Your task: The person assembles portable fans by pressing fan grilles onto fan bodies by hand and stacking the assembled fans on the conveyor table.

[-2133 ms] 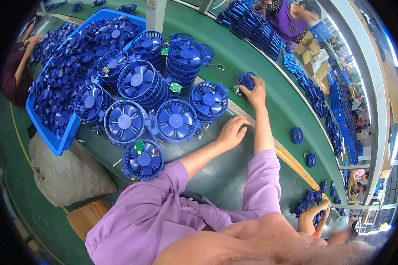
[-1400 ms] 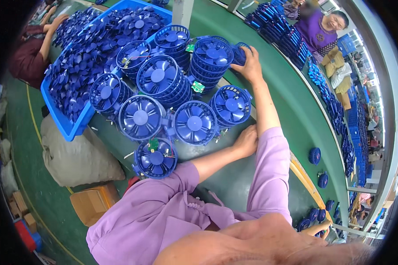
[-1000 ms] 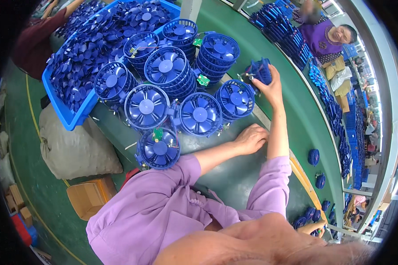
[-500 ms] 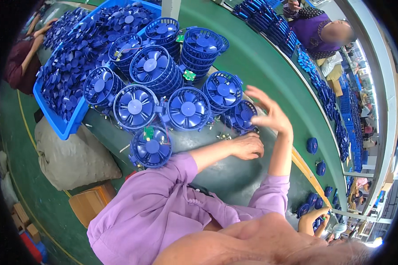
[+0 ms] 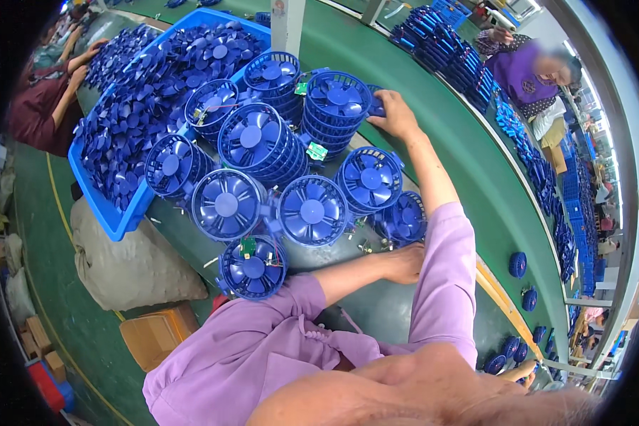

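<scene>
My right hand [image 5: 396, 115] reaches out past the tall stack of blue caged fans [image 5: 336, 106], thumb and fingers closed round the edge of a blue fan [image 5: 377, 105] mostly hidden behind that stack. Low over the dark table, my left hand [image 5: 405, 263] rests near a small blue fan [image 5: 407, 216]; my right sleeve covers its fingers. More fans in round basket-like cages stand around, some stacked. A small green circuit board [image 5: 248, 246] lies on the nearest fan [image 5: 254, 268], with thin wires beside it.
A blue tub [image 5: 113, 227] full of loose fan blades stands at the left. Beyond the table runs a green conveyor belt [image 5: 468, 206] carrying several fans. A metal post [image 5: 287, 28] rises at the back. A stuffed sack [image 5: 121, 263] and other people are nearby.
My right hand has moved away from me, from above the small fan to the fan behind the tall stack, and closed on it. The view has shifted slightly.
</scene>
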The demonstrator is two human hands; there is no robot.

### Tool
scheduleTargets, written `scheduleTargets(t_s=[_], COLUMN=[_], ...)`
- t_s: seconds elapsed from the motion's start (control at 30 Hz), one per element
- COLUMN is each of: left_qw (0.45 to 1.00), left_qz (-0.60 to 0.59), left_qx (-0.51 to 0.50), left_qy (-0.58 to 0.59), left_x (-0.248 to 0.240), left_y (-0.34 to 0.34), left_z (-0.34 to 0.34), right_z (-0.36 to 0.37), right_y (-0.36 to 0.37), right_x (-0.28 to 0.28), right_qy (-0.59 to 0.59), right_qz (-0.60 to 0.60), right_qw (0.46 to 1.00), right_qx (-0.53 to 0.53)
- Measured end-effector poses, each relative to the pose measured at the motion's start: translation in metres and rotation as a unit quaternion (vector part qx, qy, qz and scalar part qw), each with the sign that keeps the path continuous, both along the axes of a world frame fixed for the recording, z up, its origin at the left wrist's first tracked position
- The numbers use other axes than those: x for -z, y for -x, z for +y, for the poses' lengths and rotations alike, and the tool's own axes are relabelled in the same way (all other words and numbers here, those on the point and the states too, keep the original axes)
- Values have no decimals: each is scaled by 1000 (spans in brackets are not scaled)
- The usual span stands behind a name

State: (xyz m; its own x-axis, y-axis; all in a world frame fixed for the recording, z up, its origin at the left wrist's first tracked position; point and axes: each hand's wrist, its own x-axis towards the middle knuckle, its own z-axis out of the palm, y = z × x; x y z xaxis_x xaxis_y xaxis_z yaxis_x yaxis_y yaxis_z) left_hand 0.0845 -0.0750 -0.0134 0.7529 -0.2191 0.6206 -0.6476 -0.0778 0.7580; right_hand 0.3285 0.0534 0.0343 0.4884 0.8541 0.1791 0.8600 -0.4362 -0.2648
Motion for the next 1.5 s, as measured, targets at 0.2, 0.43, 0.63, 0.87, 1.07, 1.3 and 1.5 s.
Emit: scheduleTargets(t_s=[0.2, 0.43, 0.63, 0.87, 1.07, 1.3, 1.5], left_qw=[986, 994, 994, 987, 984, 990, 983], left_qz=[10, -37, 22, 16, 28, -21, -30], left_qx=[82, 36, -10, 34, 72, 49, 49], left_qy=[-144, -99, -106, -156, -158, -130, -175], left_x=[-6, 11, 34, 9, 10, 5, -7], left_y=[-2, -2, -19, -5, -4, -8, -5], left_z=[17, 13, -10, 10, 11, 10, 13], right_z=[-58, -174, -194, -251, -314, -309, -314], right_y=[21, 137, 226, 262, 271, 269, 267], right_x=[-37, -85, -60, -29, 44, 37, 47], right_qy=[-70, -232, -78, -232, -67, -107, -158], right_qz=[145, 113, 28, 45, -132, -157, -152], right_qw=[985, 964, 993, 933, 884, 873, 861], right_qx=[61, 67, 86, 270, 443, 449, 460])
